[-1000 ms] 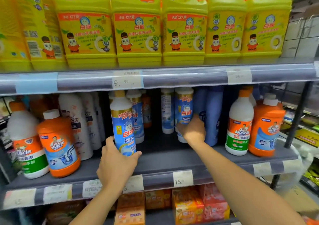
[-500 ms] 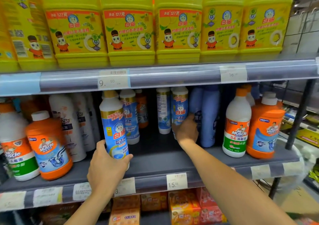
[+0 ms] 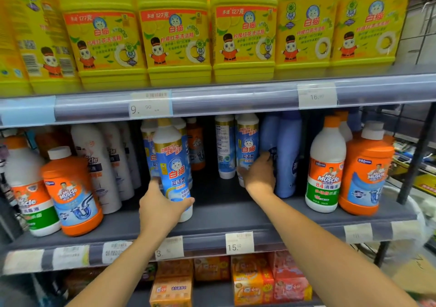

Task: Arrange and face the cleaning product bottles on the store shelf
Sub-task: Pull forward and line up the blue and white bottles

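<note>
In the head view, two bare arms are reaching up from the near edge toward the middle shelf (image 3: 212, 217) of a store rack. The left hand (image 3: 160, 209) is wrapping around the lower part of a white-and-blue cleaner bottle (image 3: 173, 167), thumb on the right side and fingers curling round the left and back; the bottle is standing upright near the front of the shelf with its cat label facing out. Just behind it, more bottles of the same kind are lining up toward the far side.

The right hand (image 3: 258, 177) is reaching farther back and closing around the base of a second white-and-blue bottle (image 3: 246, 146), label also facing forward. The fingers are mostly hiding behind that bottle, so how tightly they are pressing cannot be told. Just left of it a third bottle (image 3: 224, 146) is showing its back label. To the right of the hand, plain blue bottles (image 3: 286, 155) are standing touching one another.

Farther right, a white bottle with an orange cap (image 3: 326, 170) and an orange drain-cleaner bottle (image 3: 365, 172) are sitting side by side at the shelf front. On the left, another orange bottle (image 3: 70, 191) is leaning slightly, beside a white bottle with a green band (image 3: 28, 188), with tall white bottles (image 3: 99, 165) behind.

Yellow detergent jugs (image 3: 174, 35) are filling the upper shelf. Price tags (image 3: 239, 243) are hanging along the shelf edges.
</note>
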Demonstrator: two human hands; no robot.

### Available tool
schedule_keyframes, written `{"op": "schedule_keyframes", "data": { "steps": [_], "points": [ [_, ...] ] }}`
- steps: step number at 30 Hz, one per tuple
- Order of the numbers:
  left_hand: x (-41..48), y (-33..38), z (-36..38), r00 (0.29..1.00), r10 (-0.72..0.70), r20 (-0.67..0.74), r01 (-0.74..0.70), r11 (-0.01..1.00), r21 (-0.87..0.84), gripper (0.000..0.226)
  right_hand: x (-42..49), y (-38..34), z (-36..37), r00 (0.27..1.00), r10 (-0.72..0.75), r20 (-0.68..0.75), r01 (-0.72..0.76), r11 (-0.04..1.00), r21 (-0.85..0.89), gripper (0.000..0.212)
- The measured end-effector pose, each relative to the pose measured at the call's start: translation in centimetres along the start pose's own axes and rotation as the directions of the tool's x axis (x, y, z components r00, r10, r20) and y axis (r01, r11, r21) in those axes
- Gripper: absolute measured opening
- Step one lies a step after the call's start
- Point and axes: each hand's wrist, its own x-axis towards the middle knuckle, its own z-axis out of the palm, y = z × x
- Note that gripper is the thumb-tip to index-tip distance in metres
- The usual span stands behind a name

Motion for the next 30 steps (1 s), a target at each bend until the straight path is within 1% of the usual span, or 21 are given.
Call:
{"op": "schedule_keyframes", "data": {
  "steps": [1, 2, 4, 5, 7, 10, 12, 14, 16, 22, 25, 30],
  "points": [
    [0.2, 0.3, 0.5, 1.0, 0.006, 0.016, -0.006, 1.0, -0.011, 0.066, -0.3, 0.1, -0.6, 0.999, -0.021, 0.038, 0.02, 0.999, 0.034, 0.069],
    [0.3, 0.6, 1.2, 0.999, 0.017, 0.033, -0.017, 1.0, -0.016, 0.066, -0.9, 0.5, -1.2, 0.994, -0.087, 0.071, 0.083, 0.995, 0.05, 0.062],
    [0.8, 1.2, 2.7, 0.997, 0.052, 0.062, -0.051, 0.998, -0.021, 0.068, -2.8, 2.0, -2.9, 0.954, -0.253, 0.163, 0.257, 0.966, -0.003, 0.043],
    [1.1, 1.5, 3.6, 0.994, 0.077, 0.076, -0.075, 0.997, -0.026, 0.07, -4.0, 3.0, -4.1, 0.926, -0.283, 0.25, 0.304, 0.951, -0.05, 0.042],
    [2.0, 2.2, 5.4, 0.987, 0.109, 0.115, -0.104, 0.993, -0.05, 0.072, -5.8, 4.7, -6.5, 0.857, -0.295, 0.423, 0.397, 0.901, -0.175, 0.051],
    [3.3, 3.2, 7.8, 0.973, 0.108, 0.203, -0.102, 0.994, -0.043, 0.077, -6.8, 6.4, -9.2, 0.736, -0.359, 0.574, 0.612, 0.714, -0.339, 0.071],
    [4.1, 3.8, 9.2, 0.969, 0.105, 0.226, -0.104, 0.994, -0.017, 0.081, -6.9, 7.1, -10.1, 0.67, -0.368, 0.645, 0.693, 0.621, -0.365, 0.079],
    [4.7, 4.2, 10.4, 0.969, 0.107, 0.224, -0.106, 0.994, -0.014, 0.083, -7.1, 7.8, -10.3, 0.645, -0.358, 0.675, 0.719, 0.584, -0.377, 0.081],
    [5.0, 4.3, 11.2, 0.968, 0.11, 0.225, -0.106, 0.994, -0.029, 0.082, -7.4, 8.3, -10.2, 0.645, -0.34, 0.684, 0.719, 0.573, -0.393, 0.083],
    [5.5, 3.8, 12.3, 0.962, 0.094, 0.257, -0.059, 0.989, -0.138, 0.074, -7.4, 8.7, -9.8, 0.662, -0.349, 0.663, 0.707, 0.583, -0.4, 0.087],
    [5.6, 3.5, 12.7, 0.961, 0.081, 0.265, -0.045, 0.989, -0.14, 0.072, -7.4, 8.8, -9.8, 0.664, -0.346, 0.663, 0.706, 0.581, -0.404, 0.087],
    [5.8, 3.0, 13.7, 0.958, 0.058, 0.279, -0.008, 0.984, -0.178, 0.062, -7.4, 8.7, -9.7, 0.665, -0.34, 0.665, 0.7, 0.594, -0.397, 0.085]
  ]
}}
